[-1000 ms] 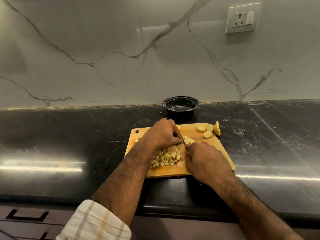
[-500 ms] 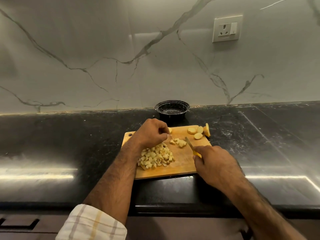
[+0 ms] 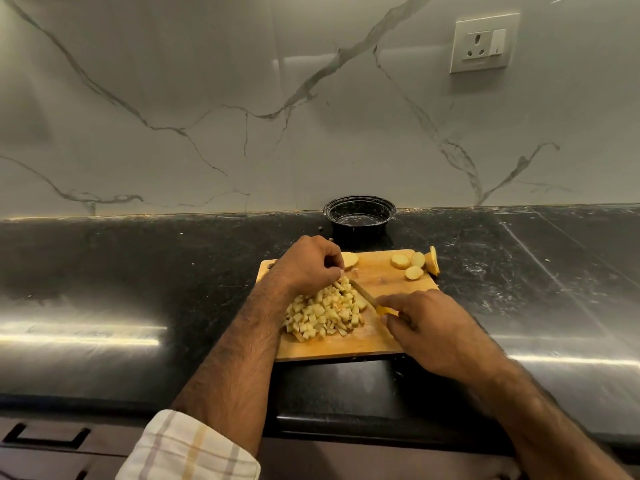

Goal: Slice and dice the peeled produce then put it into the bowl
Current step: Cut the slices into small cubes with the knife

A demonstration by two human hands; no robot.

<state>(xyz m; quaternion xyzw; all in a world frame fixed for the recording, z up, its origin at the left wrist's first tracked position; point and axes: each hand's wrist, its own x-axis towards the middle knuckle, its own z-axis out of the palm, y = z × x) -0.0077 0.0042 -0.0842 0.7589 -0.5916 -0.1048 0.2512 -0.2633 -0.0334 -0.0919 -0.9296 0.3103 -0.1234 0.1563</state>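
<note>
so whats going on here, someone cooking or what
A person is dicing peeled produce on a wooden cutting board. The right hand grips a yellow-handled knife, its blade against a pile of small cubes. The left hand hovers curled over the pile's far edge. Several round slices wait uncut at the board's far right corner. The black bowl behind the board holds no cubes.

Pale yellow diced cubes heaped mid cutting board. Round slices lie flat at the board's far right corner, one on edge at the rim. Another slice at the board's far edge. Black bowl upright just beyond the board.
</note>
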